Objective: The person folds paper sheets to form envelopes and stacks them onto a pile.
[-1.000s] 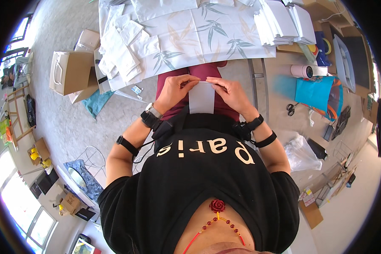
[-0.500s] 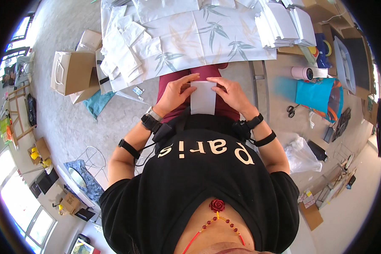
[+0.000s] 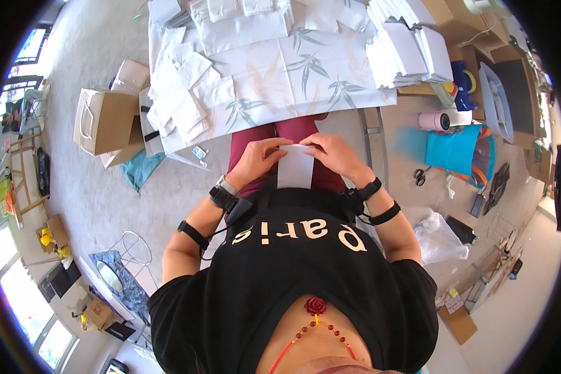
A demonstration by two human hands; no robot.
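A small white rectangular sheet (image 3: 295, 169), which looks like paper or a flat paper packet, hangs over my lap, close to my waist. On its upper left corner my left hand (image 3: 259, 159) is pinched, thumb and fingers together. At the upper right corner my right hand (image 3: 335, 156) pinches it the same way. The sheet's top edge runs between both sets of fingertips, and its lower end reaches down near my black shirt. I cannot tell whether it has one layer or several.
Ahead is a table with a leaf-patterned cloth (image 3: 262, 81). Loose white packets (image 3: 184, 93) lie at its left, stacks of white paper (image 3: 405, 53) at its right. Cardboard boxes (image 3: 106, 121) stand left; a pink cup (image 3: 433, 121), a blue bag (image 3: 452, 149) and scissors (image 3: 420, 177) are right.
Both hands and the sheet have come nearer to my body, lower in the picture. The grip at the two upper corners stays. The table appears slightly shifted as the view tilts.
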